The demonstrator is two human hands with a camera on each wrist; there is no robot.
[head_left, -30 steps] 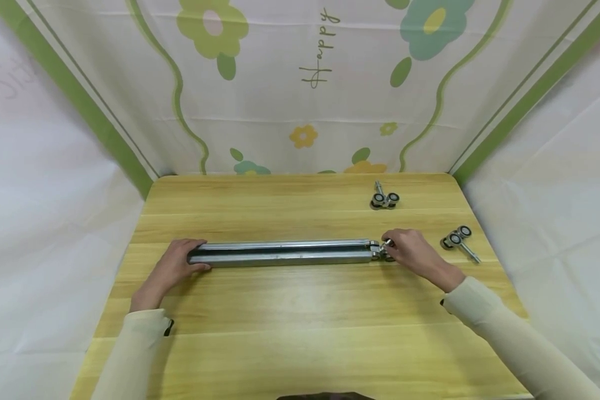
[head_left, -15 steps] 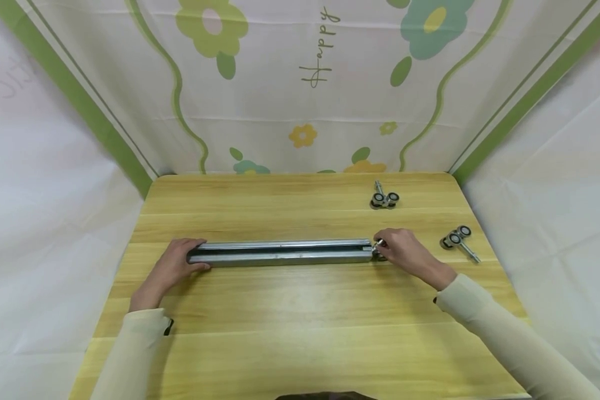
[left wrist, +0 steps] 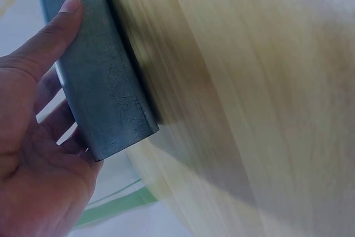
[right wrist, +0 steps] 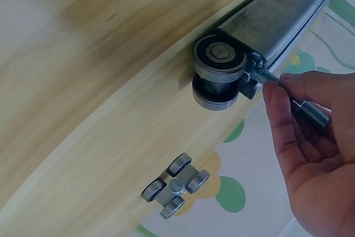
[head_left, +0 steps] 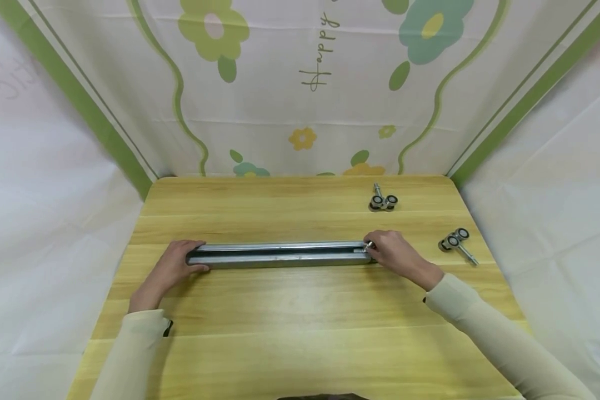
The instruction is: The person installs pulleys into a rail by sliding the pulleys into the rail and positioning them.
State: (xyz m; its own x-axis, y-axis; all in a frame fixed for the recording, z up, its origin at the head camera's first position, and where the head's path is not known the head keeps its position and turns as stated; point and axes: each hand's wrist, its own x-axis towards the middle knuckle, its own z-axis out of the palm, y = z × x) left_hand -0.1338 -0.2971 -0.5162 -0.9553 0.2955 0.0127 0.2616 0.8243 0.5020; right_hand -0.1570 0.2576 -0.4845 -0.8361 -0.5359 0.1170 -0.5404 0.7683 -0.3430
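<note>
Roller (right wrist: 219, 73) apparently at right hand's (right wrist: 308, 154) fingertips

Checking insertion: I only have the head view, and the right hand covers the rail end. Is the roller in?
Observer: Partly, it seems. The right wrist view shows the roller carriage with two end wheels outside the mouth of the rail.
Operator: Grip?
Observer: The right hand pinches the threaded bolt at its fingertips.
Operator: Left side?
Observer: The left hand grips the rail's other end, thumb along one flat face, fingers on the far side.
</note>
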